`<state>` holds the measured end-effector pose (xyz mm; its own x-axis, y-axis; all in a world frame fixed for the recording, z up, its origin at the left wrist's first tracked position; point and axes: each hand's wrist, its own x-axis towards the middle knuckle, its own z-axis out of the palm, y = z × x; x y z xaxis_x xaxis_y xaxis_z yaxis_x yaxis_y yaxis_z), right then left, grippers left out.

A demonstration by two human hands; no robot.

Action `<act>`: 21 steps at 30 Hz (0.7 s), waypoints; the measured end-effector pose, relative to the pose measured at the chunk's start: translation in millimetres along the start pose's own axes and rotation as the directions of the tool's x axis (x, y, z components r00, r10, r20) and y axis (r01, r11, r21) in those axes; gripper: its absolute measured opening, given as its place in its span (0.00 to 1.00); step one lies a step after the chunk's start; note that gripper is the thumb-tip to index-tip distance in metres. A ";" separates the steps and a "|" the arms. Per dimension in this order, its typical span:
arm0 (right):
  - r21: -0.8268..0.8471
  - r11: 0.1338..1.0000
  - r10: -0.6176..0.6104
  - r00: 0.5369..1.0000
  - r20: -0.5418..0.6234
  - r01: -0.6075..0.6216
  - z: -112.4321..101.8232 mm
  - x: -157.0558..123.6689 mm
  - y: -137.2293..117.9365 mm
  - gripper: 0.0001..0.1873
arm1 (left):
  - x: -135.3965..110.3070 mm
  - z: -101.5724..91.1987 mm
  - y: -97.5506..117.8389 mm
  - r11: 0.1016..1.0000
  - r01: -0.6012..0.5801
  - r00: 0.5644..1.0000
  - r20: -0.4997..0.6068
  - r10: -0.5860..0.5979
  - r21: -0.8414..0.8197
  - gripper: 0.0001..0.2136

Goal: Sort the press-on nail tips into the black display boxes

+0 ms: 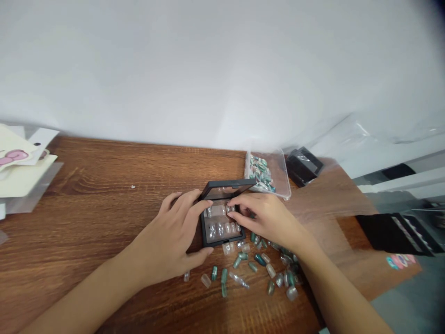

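A small black box (pixel 222 227) with its lid raised lies on the wooden table (pixel 104 208); rows of clear press-on nails sit inside it. My left hand (pixel 174 236) grips the box's left side, thumb at the front corner, fingers curled over the top edge. My right hand (pixel 260 215) is closed in a pinch over the upper row in the box; what it pinches is too small to name. Several loose green and clear nails (pixel 250 269) lie scattered just in front of the box, under my right wrist.
A clear plastic tray (pixel 274 176) holding green patterned nails stands behind the box. Another black box (pixel 304 167) lies beyond it. Black cases (pixel 396 234) rest at the right edge. Paper cards in plastic sleeves (pixel 21 171) lie far left. A white wall rises behind.
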<state>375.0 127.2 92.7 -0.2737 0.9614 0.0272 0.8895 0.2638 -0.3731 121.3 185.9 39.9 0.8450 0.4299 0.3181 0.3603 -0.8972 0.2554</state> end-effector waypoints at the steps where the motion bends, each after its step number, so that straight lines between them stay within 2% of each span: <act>1: 0.001 1.000 -0.001 1.000 -0.002 0.001 -0.1 -0.1 -0.3 0.10 | 0.0 -0.1 0.0 1.000 -0.002 1.000 -0.002 0.002 0.003 0.33; 7: -0.001 1.000 0.008 1.000 0.011 -0.008 -5.4 -1.5 -0.3 0.13 | -0.5 -0.9 -0.1 1.000 -0.008 1.000 -0.001 0.008 0.007 0.33; 14: -0.098 0.995 -0.013 1.000 0.002 0.013 -6.6 -3.6 3.9 0.09 | -0.1 0.3 -0.2 1.000 -0.001 1.000 -0.001 0.001 0.012 0.32; 21: -0.124 0.991 -0.048 0.999 -0.015 0.045 -4.8 -3.5 4.2 0.09 | -0.4 0.9 -0.1 1.000 -0.003 1.000 -0.002 0.003 0.010 0.32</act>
<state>381.5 125.3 95.5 -0.3104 0.9488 0.0586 0.9146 0.3149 -0.2536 121.3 185.7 38.9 0.8455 0.4273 0.3203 0.3618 -0.8995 0.2449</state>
